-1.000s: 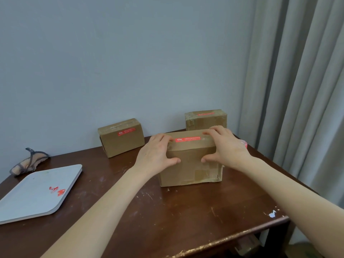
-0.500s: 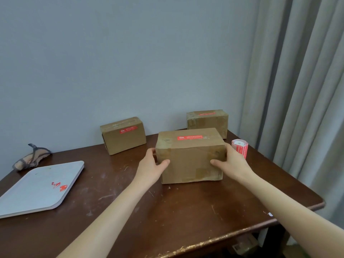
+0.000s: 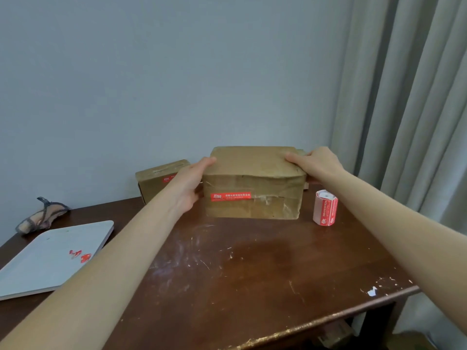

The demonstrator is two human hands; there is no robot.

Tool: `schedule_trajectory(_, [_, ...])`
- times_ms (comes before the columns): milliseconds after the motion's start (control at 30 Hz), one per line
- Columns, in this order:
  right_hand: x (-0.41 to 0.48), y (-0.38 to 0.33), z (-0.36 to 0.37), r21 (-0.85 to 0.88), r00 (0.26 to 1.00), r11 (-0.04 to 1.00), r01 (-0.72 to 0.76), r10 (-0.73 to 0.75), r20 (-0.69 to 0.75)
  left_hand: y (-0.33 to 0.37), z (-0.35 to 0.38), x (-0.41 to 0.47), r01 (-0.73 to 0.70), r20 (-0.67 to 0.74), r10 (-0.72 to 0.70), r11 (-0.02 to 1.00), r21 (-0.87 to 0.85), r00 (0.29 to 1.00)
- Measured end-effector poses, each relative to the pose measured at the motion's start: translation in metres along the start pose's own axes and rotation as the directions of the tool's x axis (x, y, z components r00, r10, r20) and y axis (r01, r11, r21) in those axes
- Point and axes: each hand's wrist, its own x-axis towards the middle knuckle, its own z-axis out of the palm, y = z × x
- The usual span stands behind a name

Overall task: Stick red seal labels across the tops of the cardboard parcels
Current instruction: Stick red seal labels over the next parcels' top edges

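Observation:
The middle cardboard parcel (image 3: 252, 183) stands on the table with its red seal label (image 3: 231, 196) on the face turned toward me. My left hand (image 3: 189, 188) presses flat against its left side, fingers straight and reaching the top edge. My right hand (image 3: 316, 162) wraps over the top right corner, fingers lying across the top. A second parcel (image 3: 154, 185) with a red label stands behind on the left, partly hidden by my left hand. A third parcel (image 3: 301, 150) shows only as a sliver behind the middle one. The roll of red labels (image 3: 325, 207) stands upright just right of the middle parcel.
A white tray (image 3: 38, 263) holding red label scraps (image 3: 80, 256) lies at the left. Behind it a grey-edged cloth item (image 3: 41, 215) rests against the wall. The dark wooden table (image 3: 252, 274) ends at a worn front edge. Grey curtains (image 3: 417, 109) hang on the right.
The middle parcel has been tipped toward me, so its labelled top now faces front. My hands moved from its lower sides up to its left side and top right corner.

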Motion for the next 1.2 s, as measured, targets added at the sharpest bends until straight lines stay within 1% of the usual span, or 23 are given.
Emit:
schedule_trajectory(67, [0.003, -0.004, -0.001, 0.033, 1.000, 0.999, -0.013, 0.012, 0.022, 0.004, -0.001, 0.003, 0.032, -0.012, -0.031, 0.999, 0.011, 0.999])
schedule_trajectory(267, [0.016, -0.014, 0.000, 0.049, 0.998, 0.998, -0.048, 0.045, 0.048, 0.013, -0.001, 0.012, 0.039, -0.024, -0.038, 0.999, 0.013, 0.999])
schedule_trajectory(333, [0.020, -0.015, 0.001, 0.051, 0.998, 0.998, -0.038, 0.036, 0.051, 0.015, 0.000, 0.015, 0.032, -0.024, -0.032, 0.999, -0.003, 0.999])
schedule_trajectory(467, [0.026, -0.010, 0.005, 0.064, 0.998, 0.998, 0.029, -0.033, 0.061, 0.011, 0.001, 0.028, -0.023, 0.006, 0.023, 0.999, -0.027, 1.000])
schedule_trajectory(533, [0.030, -0.004, 0.007, 0.022, 0.997, 0.998, 0.051, -0.053, 0.058, 0.002, 0.004, 0.037, -0.024, 0.021, 0.024, 1.000, 0.002, 0.999])
schedule_trajectory(600, [0.033, 0.002, 0.008, -0.044, 0.997, 0.997, 0.067, -0.065, 0.042, -0.010, 0.008, 0.044, -0.007, -0.001, 0.007, 0.999, 0.040, 1.000])
schedule_trajectory(667, [0.035, 0.005, 0.011, -0.096, 0.996, 0.992, 0.078, -0.074, 0.040, -0.020, 0.014, 0.047, 0.005, -0.012, -0.004, 0.999, 0.036, 1.000])
schedule_trajectory(733, [0.038, 0.006, 0.014, -0.139, 0.996, 0.987, 0.081, -0.074, 0.053, -0.029, 0.020, 0.051, 0.004, 0.006, -0.005, 1.000, 0.029, 1.000])
schedule_trajectory(833, [0.043, 0.010, 0.023, -0.177, 0.995, 0.983, 0.052, -0.035, 0.098, -0.042, 0.026, 0.060, 0.019, 0.036, -0.019, 1.000, 0.008, 0.999])
schedule_trajectory(967, [0.052, 0.020, 0.034, -0.168, 0.989, 0.985, -0.034, 0.057, 0.137, -0.056, 0.027, 0.072, 0.046, 0.016, -0.045, 0.999, -0.020, 0.999])
schedule_trajectory(1200, [0.057, 0.021, 0.055, -0.213, 0.978, 0.976, -0.054, 0.094, 0.184, -0.057, 0.027, 0.082, 0.046, -0.031, -0.045, 0.998, 0.041, 0.998])
